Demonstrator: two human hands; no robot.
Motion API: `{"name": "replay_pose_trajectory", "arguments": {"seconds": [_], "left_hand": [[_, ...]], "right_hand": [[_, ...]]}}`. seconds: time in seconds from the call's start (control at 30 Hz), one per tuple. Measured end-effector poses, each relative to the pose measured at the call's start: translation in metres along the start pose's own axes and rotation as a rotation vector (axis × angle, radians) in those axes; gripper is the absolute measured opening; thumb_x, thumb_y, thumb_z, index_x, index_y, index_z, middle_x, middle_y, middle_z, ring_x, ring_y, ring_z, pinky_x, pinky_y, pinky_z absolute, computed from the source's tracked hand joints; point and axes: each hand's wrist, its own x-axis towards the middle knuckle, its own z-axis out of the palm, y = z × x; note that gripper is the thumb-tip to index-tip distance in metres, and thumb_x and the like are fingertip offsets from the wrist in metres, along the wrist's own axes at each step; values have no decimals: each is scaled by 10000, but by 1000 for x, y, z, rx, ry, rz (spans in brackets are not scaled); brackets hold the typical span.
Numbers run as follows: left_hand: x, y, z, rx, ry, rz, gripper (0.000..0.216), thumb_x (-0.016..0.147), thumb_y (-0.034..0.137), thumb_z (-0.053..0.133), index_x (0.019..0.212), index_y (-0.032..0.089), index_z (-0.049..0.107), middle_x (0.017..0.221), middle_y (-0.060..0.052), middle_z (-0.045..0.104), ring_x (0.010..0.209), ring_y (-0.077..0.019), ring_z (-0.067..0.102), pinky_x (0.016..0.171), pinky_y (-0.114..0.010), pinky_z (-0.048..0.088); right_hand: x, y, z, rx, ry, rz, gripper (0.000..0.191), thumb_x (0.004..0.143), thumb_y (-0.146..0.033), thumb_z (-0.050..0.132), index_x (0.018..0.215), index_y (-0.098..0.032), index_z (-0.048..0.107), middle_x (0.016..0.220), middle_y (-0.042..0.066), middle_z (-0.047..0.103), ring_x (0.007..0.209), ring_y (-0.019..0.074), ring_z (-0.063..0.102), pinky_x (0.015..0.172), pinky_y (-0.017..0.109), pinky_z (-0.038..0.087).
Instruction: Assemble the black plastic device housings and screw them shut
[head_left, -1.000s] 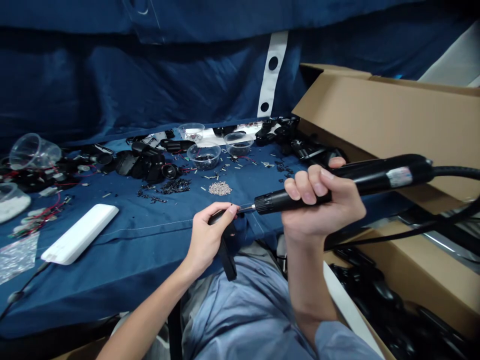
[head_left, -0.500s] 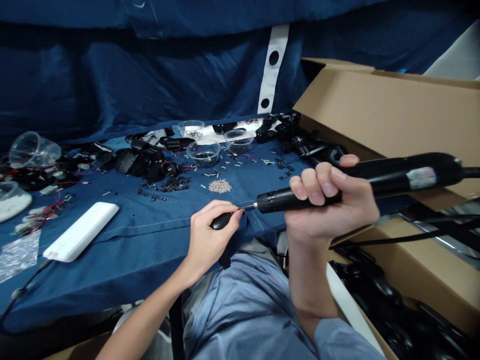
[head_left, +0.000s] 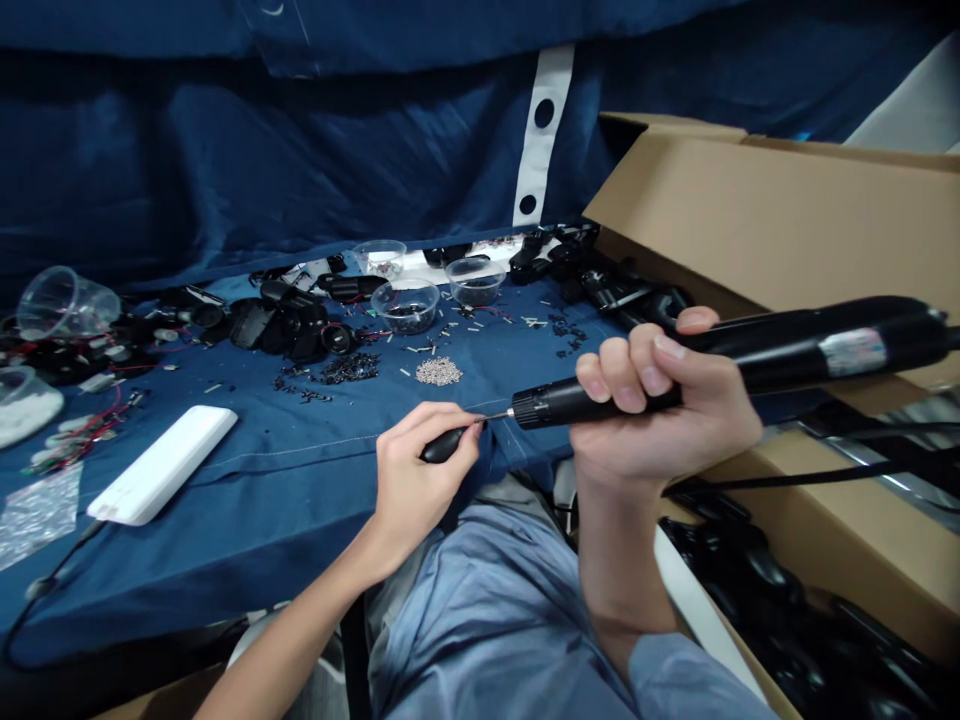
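Note:
My right hand (head_left: 660, 395) is wrapped round a black electric screwdriver (head_left: 795, 350), which lies nearly level with its bit pointing left. Its thin metal bit (head_left: 496, 414) reaches to the fingertips of my left hand (head_left: 424, 470). Those fingers are closed on a small black rounded plastic part (head_left: 442, 446), mostly covered by the hand. Where exactly the tip meets the part is hidden by my fingers. Just beyond my left hand, a pile of small silver screws (head_left: 439, 371) lies on the blue cloth, with a heap of small black pieces (head_left: 351, 368) to its left.
Clear plastic cups (head_left: 405, 305) stand behind the piles, among black housings (head_left: 281, 325) and wires. A white power-bank-like block (head_left: 163, 465) with a cable lies at left. An open cardboard box (head_left: 787, 220) is at right; another box holding black parts (head_left: 750, 580) sits below.
The screwdriver's rear end has risen slightly and its body has shifted a little to the right. My left hand keeps the black part in nearly the same place.

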Motion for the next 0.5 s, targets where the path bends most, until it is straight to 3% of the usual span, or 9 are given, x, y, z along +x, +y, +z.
{"name": "replay_pose_trajectory", "arguments": {"seconds": [0.37,0.5], "left_hand": [[-11,7,2,164,53,89,133,916,215,721,928,250,849,995,-52,813,866,-203,756,859,-341,606],[-15,8,-1,272,85,228,179,879,157,747,973,270,849,993,-46,815,925,-228,750,943,-377,591]], "right_hand": [[-7,-11,-3,-41,-4,-13,210,654,-140,626,806,-242,521,487,-132,327,367,55,262,409,209,300],[-13,-16,-3,-52,-18,-16,204,667,-139,628,809,-245,528,487,-130,358,359,52,270,408,210,310]]}}
